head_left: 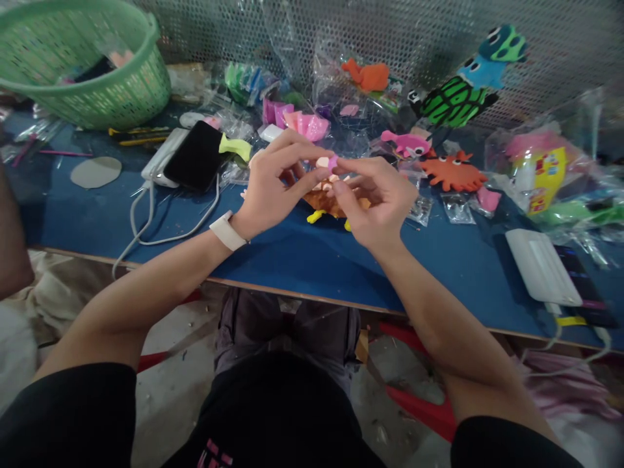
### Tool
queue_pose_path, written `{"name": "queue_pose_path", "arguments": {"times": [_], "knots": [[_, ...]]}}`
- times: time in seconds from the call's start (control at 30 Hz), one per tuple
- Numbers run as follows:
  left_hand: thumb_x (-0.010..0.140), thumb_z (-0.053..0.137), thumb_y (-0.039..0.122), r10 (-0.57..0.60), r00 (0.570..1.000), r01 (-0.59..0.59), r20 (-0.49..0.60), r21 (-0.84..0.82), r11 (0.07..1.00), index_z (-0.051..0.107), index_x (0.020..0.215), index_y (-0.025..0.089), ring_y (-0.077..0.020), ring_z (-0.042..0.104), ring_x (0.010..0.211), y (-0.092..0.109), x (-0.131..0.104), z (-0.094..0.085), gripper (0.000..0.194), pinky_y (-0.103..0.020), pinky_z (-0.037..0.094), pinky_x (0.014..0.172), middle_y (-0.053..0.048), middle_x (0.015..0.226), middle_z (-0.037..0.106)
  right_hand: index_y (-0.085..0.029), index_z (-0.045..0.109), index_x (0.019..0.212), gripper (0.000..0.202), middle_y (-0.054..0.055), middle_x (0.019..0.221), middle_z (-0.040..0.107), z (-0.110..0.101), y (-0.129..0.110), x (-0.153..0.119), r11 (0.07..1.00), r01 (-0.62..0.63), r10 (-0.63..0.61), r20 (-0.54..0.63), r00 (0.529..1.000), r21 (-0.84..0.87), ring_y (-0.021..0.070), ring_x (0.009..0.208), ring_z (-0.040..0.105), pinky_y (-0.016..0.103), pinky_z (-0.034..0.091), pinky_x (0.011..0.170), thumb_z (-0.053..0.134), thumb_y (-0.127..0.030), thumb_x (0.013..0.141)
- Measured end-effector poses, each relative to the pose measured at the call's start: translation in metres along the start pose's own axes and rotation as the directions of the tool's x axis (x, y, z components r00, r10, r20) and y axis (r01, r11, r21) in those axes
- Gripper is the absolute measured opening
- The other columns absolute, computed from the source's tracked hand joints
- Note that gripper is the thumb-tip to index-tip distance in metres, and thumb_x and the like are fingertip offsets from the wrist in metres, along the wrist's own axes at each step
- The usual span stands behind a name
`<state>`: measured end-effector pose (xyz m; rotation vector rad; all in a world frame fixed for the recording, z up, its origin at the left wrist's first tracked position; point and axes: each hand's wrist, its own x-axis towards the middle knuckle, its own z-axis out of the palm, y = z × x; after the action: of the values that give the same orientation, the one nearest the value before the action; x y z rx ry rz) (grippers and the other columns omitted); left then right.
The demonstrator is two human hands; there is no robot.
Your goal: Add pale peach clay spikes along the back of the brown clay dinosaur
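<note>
My left hand (279,183) pinches a small pale pink piece (322,162) between thumb and fingertips. A small purple piece (333,163) meets it, held in the fingertips of my right hand (377,198). Whether the two pieces are joined, I cannot tell. Just below the fingers lies an orange-brown figure (329,203) with yellow feet (316,216), partly covered by both hands. Several more pale pink bits (327,186) show between the hands, over the figure. A white band (227,231) circles my left wrist.
On the blue table (292,260), a green basket (121,91) stands back left. A black phone (194,156) and cabled white power bank (163,156) lie left; another power bank (542,266) lies right. An orange crab (455,172), a turtle figure (453,101) and plastic bags line the back. Another person's arm (12,234) shows far left.
</note>
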<state>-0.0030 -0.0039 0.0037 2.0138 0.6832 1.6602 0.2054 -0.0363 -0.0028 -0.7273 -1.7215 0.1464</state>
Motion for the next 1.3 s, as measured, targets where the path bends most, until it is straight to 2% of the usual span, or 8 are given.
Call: {"name": "queue_pose_path", "arguments": {"times": [0.27,0.47,0.57,0.67,0.73,0.87,1.1,1.3], "knots": [[0.110,0.076,0.033,0.119,0.990,-0.123,0.070,0.045,0.991,0.087,0.132,0.031,-0.0151,0.074,0.085,0.003,-0.004,0.002,0.025,-0.028,0.062,0.070,-0.007,0.115,0.079,-0.034,0.074,0.129,0.026,0.000,0.114,0.085,0.012,0.005,-0.005,0.994,-0.047,0.052,-0.050,0.997,0.097,0.0158,0.072,0.082,0.030,0.064,0.054,0.075,-0.053,0.111],[0.108,0.077,0.031,0.069,0.994,-0.071,0.080,0.019,0.997,0.084,0.133,0.030,-0.0125,0.070,0.076,0.008,-0.008,0.005,0.026,-0.027,0.060,0.068,-0.005,0.111,0.081,-0.033,0.075,0.121,0.021,0.000,0.112,0.081,0.009,0.008,-0.002,0.998,-0.016,0.017,-0.018,1.000,0.056,0.0148,0.074,0.081,0.033,0.070,0.063,0.074,-0.052,0.112],[0.111,0.074,0.035,0.037,0.997,-0.036,0.065,-0.015,0.999,0.081,0.136,0.028,-0.0109,0.071,0.074,0.008,-0.010,0.007,0.027,-0.026,0.060,0.067,-0.006,0.117,0.083,-0.033,0.076,0.121,0.022,0.000,0.115,0.081,0.006,0.010,0.000,0.999,0.001,0.000,-0.023,1.000,0.038,0.0164,0.082,0.082,0.034,0.071,0.066,0.073,-0.053,0.112],[0.115,0.067,0.045,-0.013,0.998,0.018,0.057,-0.092,0.996,0.079,0.131,0.025,-0.0101,0.073,0.074,0.009,-0.010,0.008,0.028,-0.026,0.062,0.067,-0.008,0.121,0.083,-0.032,0.077,0.117,0.021,0.002,0.116,0.082,0.003,0.009,0.002,1.000,0.025,-0.025,-0.046,0.999,0.008,0.0211,0.101,0.085,0.040,0.075,0.078,0.076,-0.052,0.111],[0.115,0.068,0.049,-0.046,0.997,0.055,0.068,-0.139,0.989,0.079,0.126,0.024,-0.0099,0.074,0.073,0.010,-0.008,0.008,0.030,-0.025,0.061,0.064,-0.008,0.119,0.082,-0.032,0.078,0.116,0.018,0.002,0.117,0.082,0.003,0.007,0.002,0.999,0.037,-0.037,-0.045,0.998,-0.007,0.0215,0.106,0.085,0.042,0.076,0.083,0.077,-0.049,0.111],[0.110,0.076,0.056,-0.072,0.992,0.090,0.102,-0.185,0.978,0.081,0.117,0.024,-0.0091,0.072,0.070,0.011,-0.004,0.007,0.033,-0.023,0.055,0.056,-0.006,0.110,0.081,-0.033,0.078,0.117,0.013,0.001,0.117,0.082,0.003,0.006,0.002,0.997,0.071,-0.072,-0.046,0.996,-0.021,0.0190,0.100,0.083,0.039,0.074,0.078,0.077,-0.045,0.111],[0.109,0.078,0.057,-0.063,0.992,0.089,0.107,-0.258,0.962,0.083,0.106,0.026,-0.0074,0.072,0.065,0.007,0.000,0.006,0.031,-0.022,0.056,0.055,-0.003,0.102,0.080,-0.031,0.080,0.110,0.025,0.002,0.110,0.083,0.003,0.002,0.003,0.989,0.077,-0.083,-0.046,0.995,-0.127,0.0214,0.101,0.084,0.040,0.074,0.077,0.071,-0.054,0.113],[0.103,0.085,0.059,-0.087,0.989,0.116,0.117,-0.275,0.954,0.087,0.106,0.026,-0.0067,0.070,0.064,0.006,0.001,0.005,0.034,-0.021,0.055,0.053,-0.003,0.105,0.084,-0.030,0.080,0.117,0.018,0.001,0.110,0.083,0.007,0.001,0.001,0.999,0.017,-0.012,-0.080,0.997,0.051,0.0170,0.087,0.083,0.033,0.069,0.064,0.073,-0.047,0.114]]}}
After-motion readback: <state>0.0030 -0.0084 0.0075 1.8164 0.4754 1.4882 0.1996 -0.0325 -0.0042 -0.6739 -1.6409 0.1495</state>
